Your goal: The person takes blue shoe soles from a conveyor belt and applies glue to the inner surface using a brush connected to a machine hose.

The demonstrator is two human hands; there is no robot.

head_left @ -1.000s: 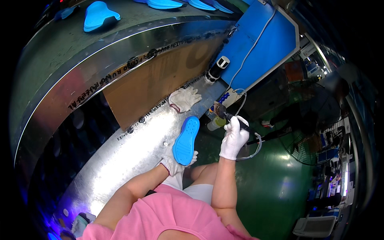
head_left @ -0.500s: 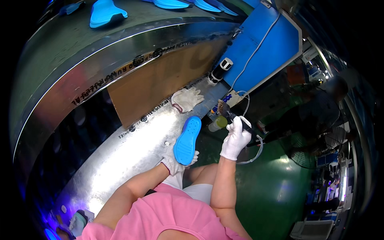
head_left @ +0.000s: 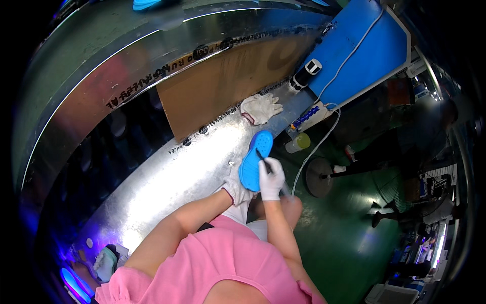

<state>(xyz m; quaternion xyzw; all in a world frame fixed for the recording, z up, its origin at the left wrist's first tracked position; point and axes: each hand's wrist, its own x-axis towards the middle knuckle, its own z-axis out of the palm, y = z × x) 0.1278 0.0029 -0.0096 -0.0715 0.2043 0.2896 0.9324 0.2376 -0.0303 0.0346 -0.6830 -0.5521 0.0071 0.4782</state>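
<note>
A bright blue shoe sole [head_left: 248, 169] lies tilted over my lap, its toe end pointing up and away. My left hand [head_left: 237, 186], in a pale knitted glove with a dark red cuff, is wrapped round its near left side. My white-gloved right hand [head_left: 272, 178] is closed on a black-handled brush [head_left: 261, 155], held against the upper face of the sole. The bristles are mostly hidden by blur and by the hand. Beyond the sole, an empty white work glove [head_left: 261, 108] lies on the shiny metal table [head_left: 167, 190].
A cardboard sheet [head_left: 217, 83] leans along the table's back, below a green conveyor belt [head_left: 96, 71]. A black-and-white cylinder [head_left: 304, 76] stands by a blue panel [head_left: 367, 45]. A yellow-lidded jar [head_left: 298, 143] sits to the right. Another person [head_left: 420, 126] is farther right.
My right hand has brought the brush left and down from beside the sole onto its face. The blue shoe pieces on the belt have shifted, and the whole view has swung slightly.
</note>
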